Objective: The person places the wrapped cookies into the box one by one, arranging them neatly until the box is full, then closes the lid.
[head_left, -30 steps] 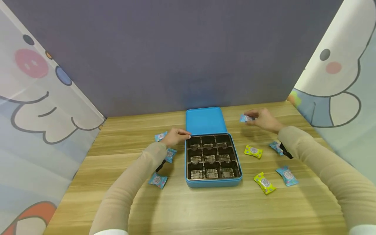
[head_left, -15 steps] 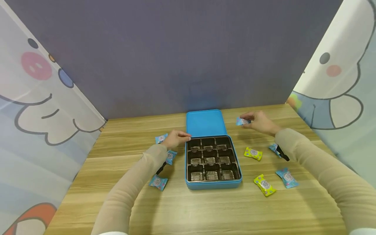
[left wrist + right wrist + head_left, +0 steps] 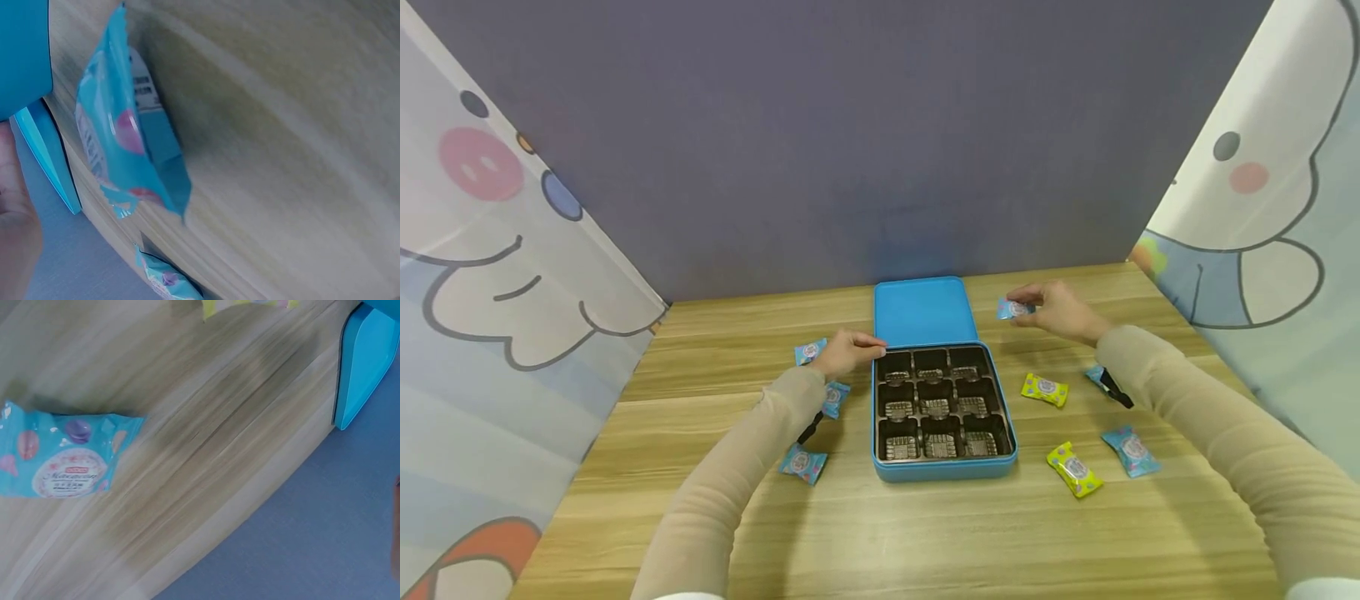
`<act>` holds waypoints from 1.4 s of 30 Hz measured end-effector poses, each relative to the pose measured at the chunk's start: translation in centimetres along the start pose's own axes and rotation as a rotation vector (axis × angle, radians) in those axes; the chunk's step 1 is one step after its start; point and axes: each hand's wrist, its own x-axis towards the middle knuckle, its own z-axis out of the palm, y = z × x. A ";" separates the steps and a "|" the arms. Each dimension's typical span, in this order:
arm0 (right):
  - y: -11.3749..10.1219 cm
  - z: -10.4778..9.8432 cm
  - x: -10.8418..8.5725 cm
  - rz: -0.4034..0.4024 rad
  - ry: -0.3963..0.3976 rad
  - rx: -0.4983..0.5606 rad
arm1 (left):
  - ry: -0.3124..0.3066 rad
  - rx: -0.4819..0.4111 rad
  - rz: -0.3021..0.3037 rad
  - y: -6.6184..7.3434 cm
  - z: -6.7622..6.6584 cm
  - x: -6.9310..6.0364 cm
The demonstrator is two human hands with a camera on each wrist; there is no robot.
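Observation:
My left hand [image 3: 844,353] is at the back left corner of a blue tin [image 3: 946,472], with thumb and fingertips together at the rim. The tin's lid [image 3: 922,308] lies back behind it, and a dark tray [image 3: 936,389] with several bare compartments sits inside. To the right of the lid, my right hand [image 3: 1057,310] pinches a blue wrapped candy [image 3: 1011,309] above the table. Another blue candy [image 3: 128,134] looms near the left wrist camera. In the right wrist view only a sliver of my hand [image 3: 396,531] shows; the held candy is out of that view.
Blue candies [image 3: 810,352] [image 3: 835,400] [image 3: 803,463] lie left of the tin. Two yellow candies [image 3: 1045,389] [image 3: 1074,469] and two blue ones [image 3: 1131,451] [image 3: 1096,376] lie to its right. A grey wall [image 3: 880,150] stands behind the wooden table [image 3: 925,542].
My right hand has moved slightly left with the blue candy, closer to the tin's lid. My left hand has stayed at the tin's corner.

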 end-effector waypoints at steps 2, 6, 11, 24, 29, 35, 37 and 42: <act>0.0 -0.1 -0.2 -0.002 -0.005 -0.001 | -0.004 0.010 -0.010 0.1 0.1 0.0; 0.1 -0.4 -0.6 0.008 0.004 -0.005 | -0.024 0.015 -0.011 0.6 0.4 0.2; 0.1 -0.4 -0.6 0.018 0.000 0.008 | -0.023 0.010 -0.003 0.6 0.4 0.5; -1.3 0.3 -0.3 0.006 -0.004 0.013 | -0.017 0.022 0.020 0.2 0.4 0.2; -2.2 0.4 -0.3 0.013 -0.005 0.005 | -0.016 0.022 -0.010 0.2 0.3 0.1; -3.1 0.9 -0.1 -0.009 -0.016 0.030 | -0.012 0.030 0.000 0.4 0.2 0.0; -3.4 1.2 0.0 -0.021 -0.022 0.035 | -0.014 0.033 -0.002 0.4 0.3 0.0; -4.5 1.8 0.0 -0.053 -0.029 0.052 | -0.013 0.029 0.004 0.3 0.4 -0.1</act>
